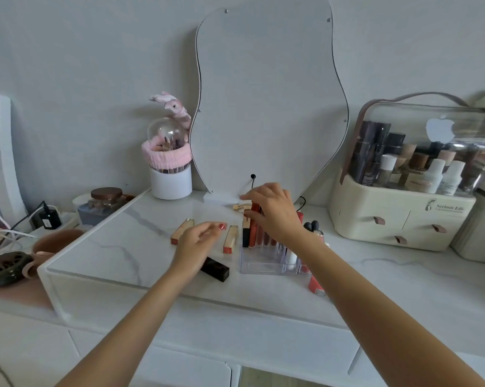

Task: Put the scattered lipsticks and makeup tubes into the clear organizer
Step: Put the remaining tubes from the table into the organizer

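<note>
The clear organizer (259,263) stands on the marble top with several red and brown tubes upright in its back slots. My right hand (272,210) reaches over it, fingers and thumb curled round a red tube (254,208) at the organizer's back left. My left hand (198,244) hovers with relaxed fingers and holds nothing. It is between two gold-and-red lipsticks lying flat, one on its left (182,231) and one on its right (230,239). A black lipstick (216,268) lies just below that hand. A red tube (316,284) lies in front of the organizer's right corner.
A wavy mirror (269,107) leans against the wall behind. A white brush cup with a pink band (170,180) stands at back left, a cream cosmetic case (403,213) at right. A small beige clip (239,207) lies by the mirror base. The raised top's edge (48,269) drops off at left.
</note>
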